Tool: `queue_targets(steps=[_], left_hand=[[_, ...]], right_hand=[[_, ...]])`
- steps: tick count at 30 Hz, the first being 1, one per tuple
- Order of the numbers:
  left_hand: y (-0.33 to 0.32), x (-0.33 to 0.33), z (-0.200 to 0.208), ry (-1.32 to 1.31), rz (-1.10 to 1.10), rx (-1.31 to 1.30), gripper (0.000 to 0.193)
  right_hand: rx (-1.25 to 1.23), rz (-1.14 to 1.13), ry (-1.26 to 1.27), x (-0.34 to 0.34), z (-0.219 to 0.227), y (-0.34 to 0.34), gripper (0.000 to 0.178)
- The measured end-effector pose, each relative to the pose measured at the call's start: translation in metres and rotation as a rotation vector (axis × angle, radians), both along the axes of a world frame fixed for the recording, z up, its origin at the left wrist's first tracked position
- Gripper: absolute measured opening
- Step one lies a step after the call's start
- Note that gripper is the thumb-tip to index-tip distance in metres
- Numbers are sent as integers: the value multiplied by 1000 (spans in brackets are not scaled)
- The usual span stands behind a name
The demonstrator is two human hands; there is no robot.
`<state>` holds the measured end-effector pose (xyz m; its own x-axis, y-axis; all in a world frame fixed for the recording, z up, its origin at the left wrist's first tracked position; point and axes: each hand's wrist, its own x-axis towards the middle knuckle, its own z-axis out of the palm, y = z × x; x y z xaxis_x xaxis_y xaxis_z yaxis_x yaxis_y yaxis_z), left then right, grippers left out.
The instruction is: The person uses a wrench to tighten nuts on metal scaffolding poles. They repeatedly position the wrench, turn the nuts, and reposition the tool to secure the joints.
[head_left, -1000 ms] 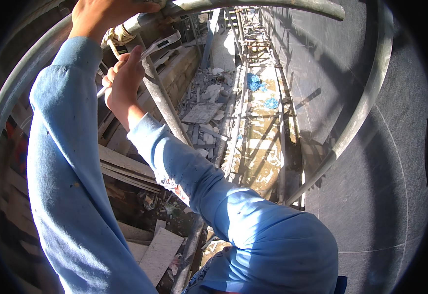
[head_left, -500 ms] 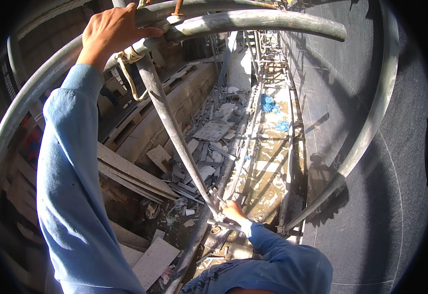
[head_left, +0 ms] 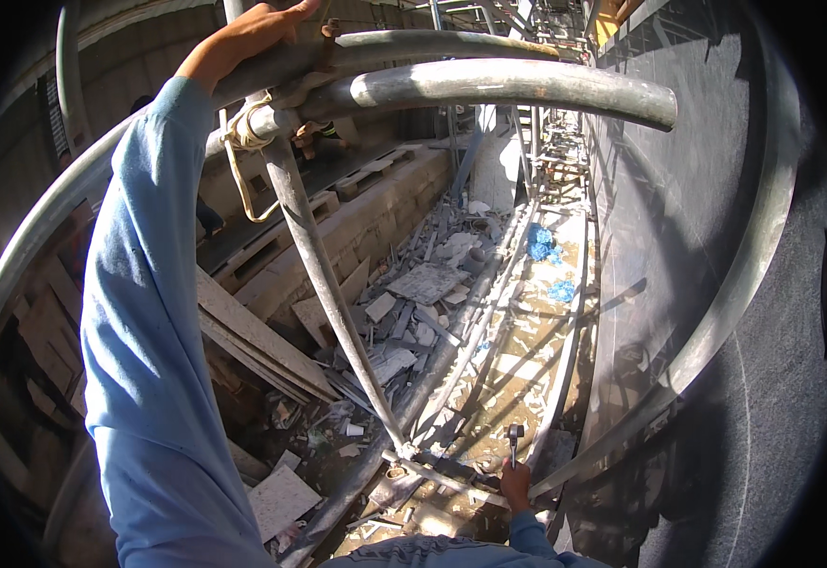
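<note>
My left hand is at the top edge, closed over a grey metal scaffold tube beside an upright; part of it is cut off by the picture's edge. My right hand is low in the picture, wrapped round the handle of a ratchet wrench whose dark round head points up. A short horizontal tube runs just left of that hand. It meets the foot of a slanting tube. Pale rope ties the joint near my left hand, and a loose end hangs down.
A thick tube crosses the upper middle, with its open end at right. Dark sheeting with a curved tube stands at right. Below lie broken boards and rubble, blue plastic and a long block wall.
My right hand has moved right and down, away from the foot of the slanting tube, with the wrench now upright. My left hand has shifted slightly up in the picture. The view has tilted.
</note>
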<state>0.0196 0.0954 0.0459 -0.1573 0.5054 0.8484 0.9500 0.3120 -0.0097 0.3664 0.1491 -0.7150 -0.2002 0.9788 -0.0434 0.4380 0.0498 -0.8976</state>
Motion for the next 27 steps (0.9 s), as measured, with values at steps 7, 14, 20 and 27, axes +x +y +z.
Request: queue_targets(steps=[7,14,20,27], left_hand=[[25,19,-27,185,156,33,63],[-9,7,12,91,315,-170,40],[10,-19,-10,388,-3,15,39],[13,-9,-22,340,-60,72,31]], right_hand=[[170,279,84,-65,106,66,42],[2,513,344,-124,51,15,34],[119,547,269,-124,18,-29,33],[74,597,282,-125,65,-6,25]])
